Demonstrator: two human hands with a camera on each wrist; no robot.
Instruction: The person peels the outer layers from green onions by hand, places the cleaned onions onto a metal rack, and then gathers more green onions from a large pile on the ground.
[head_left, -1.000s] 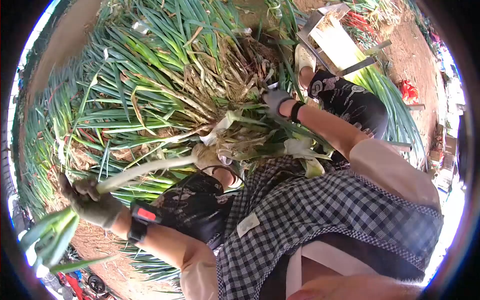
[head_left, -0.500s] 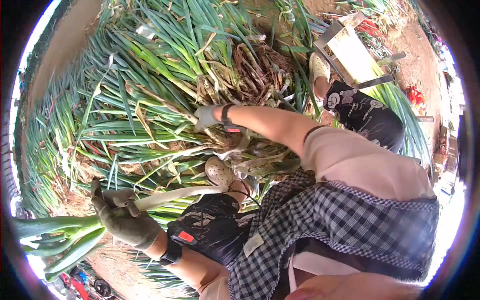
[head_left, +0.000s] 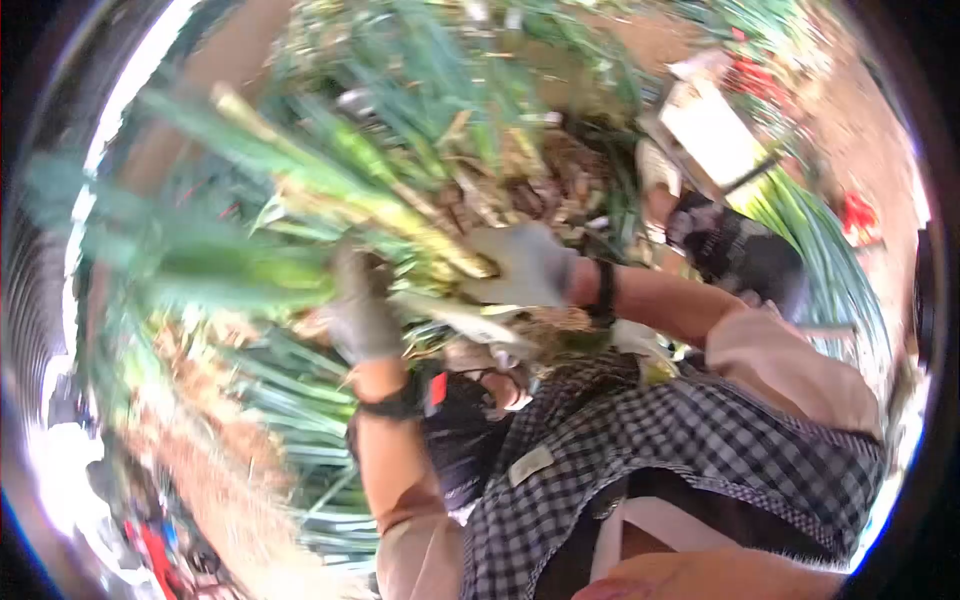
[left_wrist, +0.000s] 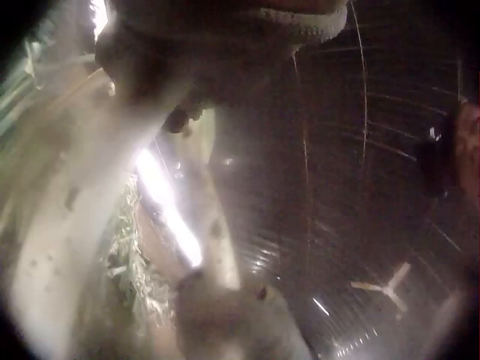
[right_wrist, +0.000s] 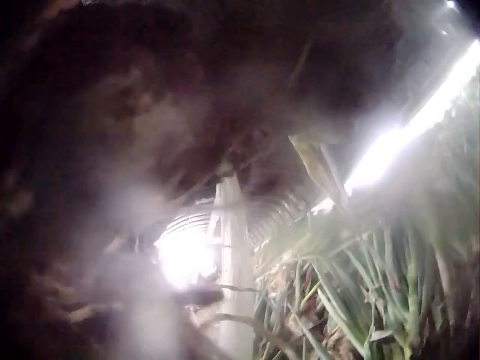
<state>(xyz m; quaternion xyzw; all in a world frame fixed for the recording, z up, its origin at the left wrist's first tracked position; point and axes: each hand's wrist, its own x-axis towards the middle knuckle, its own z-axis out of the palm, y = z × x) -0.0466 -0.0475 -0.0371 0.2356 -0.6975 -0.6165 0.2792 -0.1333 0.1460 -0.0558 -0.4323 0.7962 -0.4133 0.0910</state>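
In the head view, my gloved left hand grips a green onion whose blurred leaves fan out left and whose white stalk points right. Close by on the right, my gloved right hand holds a second onion by its yellowish, dry-skinned lower stalk, with the leaves reaching up and left. The two hands are apart. A pale stalk shows in the left wrist view, and a white one in the right wrist view; both views are blurred and dark.
Heaped onions with roots lie beyond the hands. A metal-framed stand is at the upper right, beside a long bundle of onions. The person's knee is near it. Bare soil shows at the lower left.
My left hand has swung up and right with its onion, towards the right hand. My right hand has lifted a second onion off the heap and drawn it back towards the body.
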